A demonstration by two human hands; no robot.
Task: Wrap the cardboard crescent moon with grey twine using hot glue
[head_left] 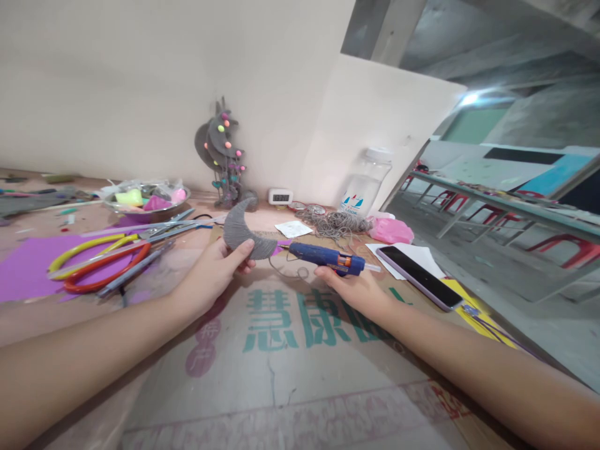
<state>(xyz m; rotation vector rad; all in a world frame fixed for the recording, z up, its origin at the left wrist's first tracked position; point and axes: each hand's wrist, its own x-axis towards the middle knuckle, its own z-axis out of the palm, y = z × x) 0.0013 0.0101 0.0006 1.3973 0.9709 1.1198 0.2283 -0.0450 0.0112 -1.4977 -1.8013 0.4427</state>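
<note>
Between the thumb and fingers of my left hand (pixel 229 256) is a crescent moon shape (pixel 241 230) wrapped in grey yarn. A loose tail of yarn (pixel 285 275) curls down from its right tip. My right hand (pixel 344 284) is closed round a blue hot glue gun (pixel 325 256), a clear glue stick poking out of its back end. The gun's nozzle points left, right by the moon's tip; whether they touch I cannot tell. Behind, a finished-looking grey moon decoration (pixel 222 147) with coloured balls and hanging strings leans against the wall.
Scissors with yellow and red handles (pixel 105 265) lie on purple sheets (pixel 28 259) at left, near a bowl of bright pieces (pixel 145 203). A white timer (pixel 280 197), tangled grey yarn (pixel 335 224), a water bottle (pixel 367 184), pink plastic (pixel 391 230) and a phone (pixel 419 277) stand or lie behind and right.
</note>
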